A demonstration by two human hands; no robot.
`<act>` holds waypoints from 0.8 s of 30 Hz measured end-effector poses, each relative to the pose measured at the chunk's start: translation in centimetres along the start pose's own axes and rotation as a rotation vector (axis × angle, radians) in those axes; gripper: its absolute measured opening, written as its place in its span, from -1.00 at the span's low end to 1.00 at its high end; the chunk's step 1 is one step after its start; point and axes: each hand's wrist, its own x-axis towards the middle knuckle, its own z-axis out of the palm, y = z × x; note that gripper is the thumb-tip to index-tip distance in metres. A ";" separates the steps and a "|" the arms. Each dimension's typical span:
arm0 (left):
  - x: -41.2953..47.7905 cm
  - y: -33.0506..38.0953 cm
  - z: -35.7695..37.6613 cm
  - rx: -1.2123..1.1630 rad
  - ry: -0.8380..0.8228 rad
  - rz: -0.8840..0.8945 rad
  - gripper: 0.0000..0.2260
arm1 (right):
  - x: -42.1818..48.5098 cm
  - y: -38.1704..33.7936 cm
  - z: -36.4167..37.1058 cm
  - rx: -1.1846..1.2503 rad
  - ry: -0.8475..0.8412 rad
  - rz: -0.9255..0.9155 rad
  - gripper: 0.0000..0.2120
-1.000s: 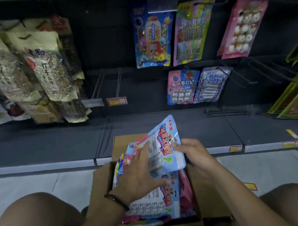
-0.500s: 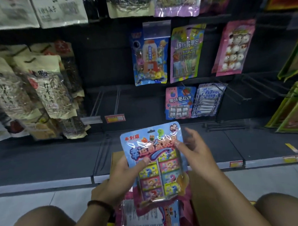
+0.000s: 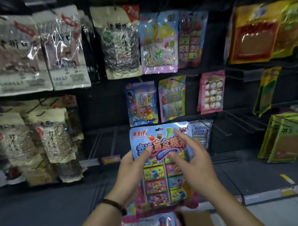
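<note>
The candy pack [image 3: 163, 166] had come up out of the box [image 3: 196, 220] and was now held high above it, front side out. The left hand [image 3: 131, 168] gripped its edge, thumb on the front. The right hand [image 3: 196, 164] lay on the front, fingers spread. It looked ready for the bare hooks [image 3: 102, 144] above the box.

I lifted the candy pack [image 3: 156, 183] clear of the cardboard box [image 3: 196, 220], printed front turned toward me; my right hand [image 3: 198, 167] moved from its edge onto its face.
</note>
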 end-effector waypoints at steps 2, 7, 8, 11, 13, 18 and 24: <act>0.8 2.0 1.8 -0.001 -0.026 0.059 -0.75 | 1.9 -1.0 -1.9 -0.022 0.004 -0.029 -0.41; 3.1 6.4 6.3 0.061 0.065 0.318 -0.85 | 6.6 -3.5 -5.9 -0.047 0.053 -0.070 -0.41; 3.6 7.3 7.2 0.073 0.089 0.377 -0.79 | 7.6 -4.1 -6.7 -0.059 0.060 -0.088 -0.42; 5.5 10.3 9.2 0.151 0.072 0.551 -0.44 | 10.9 -5.6 -9.0 -0.075 0.098 -0.145 -0.42; 6.9 12.5 10.5 0.236 -0.074 0.595 -0.24 | 13.5 -6.8 -10.8 -0.096 0.138 -0.180 -0.42; 11.8 19.4 14.7 0.775 -0.186 0.743 -0.22 | 20.5 -10.8 -15.5 -0.246 0.261 -0.265 -0.46; 18.0 26.6 21.3 0.835 -0.198 0.831 -0.11 | 28.7 -13.7 -20.9 -0.362 0.357 -0.292 -0.49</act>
